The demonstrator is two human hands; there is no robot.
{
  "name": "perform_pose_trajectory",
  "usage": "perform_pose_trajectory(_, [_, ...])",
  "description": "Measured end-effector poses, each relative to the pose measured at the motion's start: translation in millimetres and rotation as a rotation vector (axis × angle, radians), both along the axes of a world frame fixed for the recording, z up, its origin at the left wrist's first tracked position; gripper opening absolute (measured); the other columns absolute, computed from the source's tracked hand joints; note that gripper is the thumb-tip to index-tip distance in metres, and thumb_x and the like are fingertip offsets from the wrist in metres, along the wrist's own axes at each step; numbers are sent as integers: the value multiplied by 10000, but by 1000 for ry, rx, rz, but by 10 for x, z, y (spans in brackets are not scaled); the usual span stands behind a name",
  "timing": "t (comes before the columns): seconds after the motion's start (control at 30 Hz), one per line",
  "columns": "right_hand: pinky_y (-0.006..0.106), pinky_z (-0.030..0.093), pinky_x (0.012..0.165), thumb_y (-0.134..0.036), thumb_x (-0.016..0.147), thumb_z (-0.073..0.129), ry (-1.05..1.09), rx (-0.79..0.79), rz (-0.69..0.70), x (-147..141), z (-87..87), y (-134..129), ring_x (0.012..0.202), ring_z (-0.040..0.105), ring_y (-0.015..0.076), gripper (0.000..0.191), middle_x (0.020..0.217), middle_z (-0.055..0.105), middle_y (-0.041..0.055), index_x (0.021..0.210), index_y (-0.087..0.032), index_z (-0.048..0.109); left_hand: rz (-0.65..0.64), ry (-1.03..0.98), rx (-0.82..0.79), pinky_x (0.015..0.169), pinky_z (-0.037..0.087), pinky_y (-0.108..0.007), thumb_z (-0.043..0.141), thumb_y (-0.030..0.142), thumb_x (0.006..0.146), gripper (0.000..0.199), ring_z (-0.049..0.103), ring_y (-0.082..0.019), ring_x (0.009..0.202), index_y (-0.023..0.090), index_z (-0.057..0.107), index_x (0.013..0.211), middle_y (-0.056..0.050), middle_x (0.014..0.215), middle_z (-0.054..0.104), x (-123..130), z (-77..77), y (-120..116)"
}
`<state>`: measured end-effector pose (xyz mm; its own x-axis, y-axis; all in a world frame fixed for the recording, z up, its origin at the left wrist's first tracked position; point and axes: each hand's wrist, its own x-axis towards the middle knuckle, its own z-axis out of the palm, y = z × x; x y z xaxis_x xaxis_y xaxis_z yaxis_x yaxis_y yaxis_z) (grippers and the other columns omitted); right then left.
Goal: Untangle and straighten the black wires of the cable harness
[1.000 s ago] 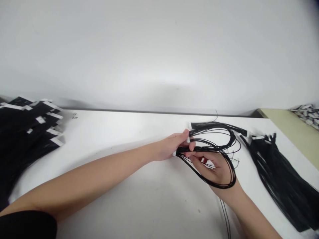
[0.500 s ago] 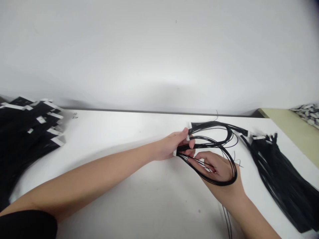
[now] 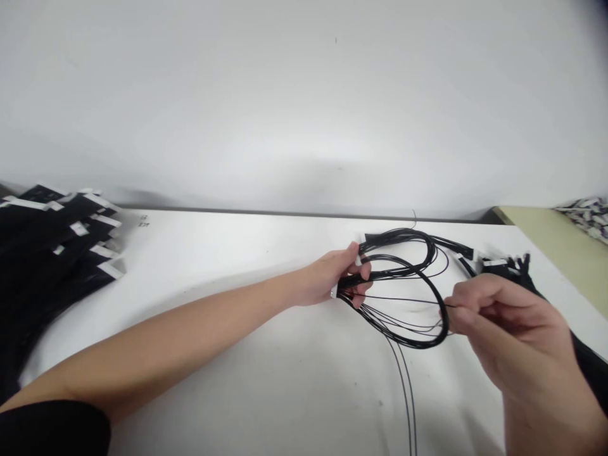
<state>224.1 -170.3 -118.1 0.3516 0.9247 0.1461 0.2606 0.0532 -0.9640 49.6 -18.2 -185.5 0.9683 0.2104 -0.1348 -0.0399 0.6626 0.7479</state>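
Note:
My left hand (image 3: 335,275) is closed around the white-connector ends of a looped black wire harness (image 3: 420,344). The harness hangs in two rounded loops to the right of the hand, and two loose wires (image 3: 406,386) trail down toward the bottom edge. Thumb and forefinger of my right hand (image 3: 503,335) pinch a thin black wire that runs across from the left hand through the lower loop. A black bundle (image 3: 418,237) with white connectors at its ends lies just behind the loops on the table.
A large heap of black wire harnesses (image 3: 52,253) with white connectors lies at the left. Another black bundle (image 3: 513,269) sits at the right, partly behind my right hand. Beyond it, a yellowish surface (image 3: 536,234) bears a pile of connectors (image 3: 589,215). A pale wall (image 3: 304,107) rises behind the white table.
My right hand has moved from beneath the loops out to the right and now pulls a single wire taut. The left hand keeps its hold in nearly the same place.

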Motion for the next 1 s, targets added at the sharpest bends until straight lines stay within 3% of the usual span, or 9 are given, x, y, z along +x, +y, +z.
perform_pose_trajectory(0.13, [235,273,365,-377,799,642,443,-60,55,129,56,7,397,277,86,116,499,322,-47,777,-263,645,-10,30,57,546,368,-244,317,683,861,545,489,-97,500,169,473,769,27,622,483,-10,2,-3])
perform_pose_trajectory(0.27, [269,199,340,-276,693,650,582,-106,-38,142,93,49,382,223,76,76,613,441,-14,768,-280,639,-40,24,158,575,376,-252,274,660,887,567,492,-95,510,155,503,767,-10,647,565,-14,4,-11])
perform_pose_trajectory(0.33, [281,241,360,-282,692,666,566,-97,-66,128,74,73,406,265,85,146,683,486,-2,837,-291,651,-65,34,195,562,368,-255,265,636,904,559,482,-92,492,152,501,752,-24,659,589,-16,15,-20])
perform_pose_trajectory(0.47, [268,395,450,-418,807,654,601,-20,-115,87,-19,133,500,371,108,126,679,399,-19,857,-303,649,-83,56,218,523,320,-248,260,635,906,547,446,-95,482,162,486,752,7,590,522,-22,47,-35])
perform_pose_trajectory(0.6, [298,532,721,-491,760,706,637,86,-160,46,-54,176,767,550,150,191,794,466,-3,765,-316,629,-83,43,209,518,279,-248,243,646,903,546,413,-96,491,170,461,748,25,566,459,-21,64,-40])
perform_pose_trajectory(0.7, [300,536,619,-477,687,775,595,115,-191,13,-31,164,585,491,124,230,645,391,-35,836,-340,666,-86,49,216,530,271,-255,233,646,905,545,396,-100,501,175,445,732,28,556,438,-15,60,-42])
perform_pose_trajectory(0.8, [257,398,423,-359,762,734,399,157,-115,-33,-28,130,454,371,100,112,532,371,-48,864,-319,706,-93,36,244,547,274,-261,215,643,908,544,384,-105,508,180,429,720,27,543,439,-13,53,-48])
perform_pose_trajectory(0.9, [277,323,436,-227,753,729,78,170,-125,-101,-54,107,505,436,121,51,574,528,0,779,-270,739,-99,3,278,558,279,-263,197,626,919,531,381,-107,514,185,408,713,31,533,434,-19,57,-54])
perform_pose_trajectory(1.0, [286,288,452,-208,717,748,-121,56,-159,-164,-72,104,585,493,145,95,676,620,29,782,-277,756,-100,-5,312,558,281,-264,192,606,929,521,374,-109,515,186,403,706,32,535,430,-29,70,-58])
